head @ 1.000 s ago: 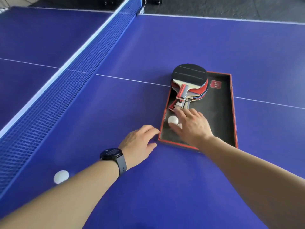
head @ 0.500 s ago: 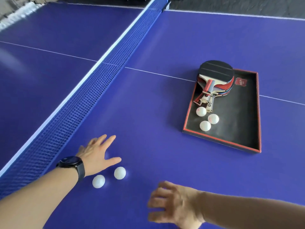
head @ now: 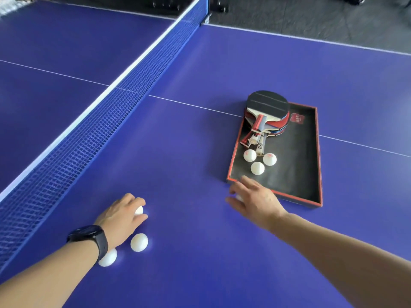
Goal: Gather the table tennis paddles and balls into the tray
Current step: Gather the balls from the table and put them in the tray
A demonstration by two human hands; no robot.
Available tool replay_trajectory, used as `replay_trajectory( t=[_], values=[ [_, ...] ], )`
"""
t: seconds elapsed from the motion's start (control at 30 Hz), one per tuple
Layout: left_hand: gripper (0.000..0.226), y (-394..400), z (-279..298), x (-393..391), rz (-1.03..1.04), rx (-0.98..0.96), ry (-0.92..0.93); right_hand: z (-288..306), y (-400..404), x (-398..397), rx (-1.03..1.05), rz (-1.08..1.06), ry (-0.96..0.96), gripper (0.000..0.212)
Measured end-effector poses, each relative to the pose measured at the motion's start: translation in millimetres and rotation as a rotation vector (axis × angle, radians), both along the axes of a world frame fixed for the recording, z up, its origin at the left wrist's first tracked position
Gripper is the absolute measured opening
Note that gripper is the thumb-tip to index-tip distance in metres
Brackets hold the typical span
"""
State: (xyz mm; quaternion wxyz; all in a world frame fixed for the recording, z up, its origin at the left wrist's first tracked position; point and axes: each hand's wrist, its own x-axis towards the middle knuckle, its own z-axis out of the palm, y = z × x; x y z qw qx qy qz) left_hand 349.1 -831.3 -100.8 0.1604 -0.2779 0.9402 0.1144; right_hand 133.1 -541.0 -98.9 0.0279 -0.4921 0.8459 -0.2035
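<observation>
- Balls: light, smooth, apt to roll; cup from above.
- Left hand point(head: 121, 215) fingers curled over one ball point(head: 139, 210).
- Right hand point(head: 255, 200) curled over a ball point(head: 239, 197) beside tray point(head: 319, 165).

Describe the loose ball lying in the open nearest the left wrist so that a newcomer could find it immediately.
Start at the blue net and come down to the left hand with its dark watch. Just right of that wrist a white ball lies free on the table. Unlike the ball half hidden under the forearm and the one under the fingers, it is fully exposed and untouched.
</observation>
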Motion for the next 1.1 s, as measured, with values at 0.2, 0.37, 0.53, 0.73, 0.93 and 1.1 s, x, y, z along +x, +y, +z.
replay_trajectory(
  t=[0.2,0.37,0.53,0.73,0.93,1.1],
  values=[
    [0.037,58.3,20.3,-82.7,0.037,0.144,0.293,8.0,37.8,-81.8,-0.064,-0.543,-0.139,0.024],
    [0.035,132.2,28.1,-174.9,-0.111,0.178,0.484,-6.3,63.4,-107.4,0.053,-0.659,-0.259,0.025],
    [0.034,172.3,6.5,-235.8,-0.200,0.134,0.491,-19.6,73.1,-115.6,0.091,-0.636,-0.249,0.033],
    [0.043,174.2,-25.2,-249.5,-0.245,-0.055,0.381,-30.0,76.0,-121.2,0.126,-0.591,-0.224,0.037],
    [0.049,148.0,7.3,-245.2,-0.268,-0.012,0.424,-12.3,63.3,-117.1,0.081,-0.565,0.015,0.041],
    [0.046,84.0,71.8,-214.3,-0.198,-0.081,0.442,20.2,-1.0,-82.3,-0.057,-0.361,-0.023,0.037]
  ],
)
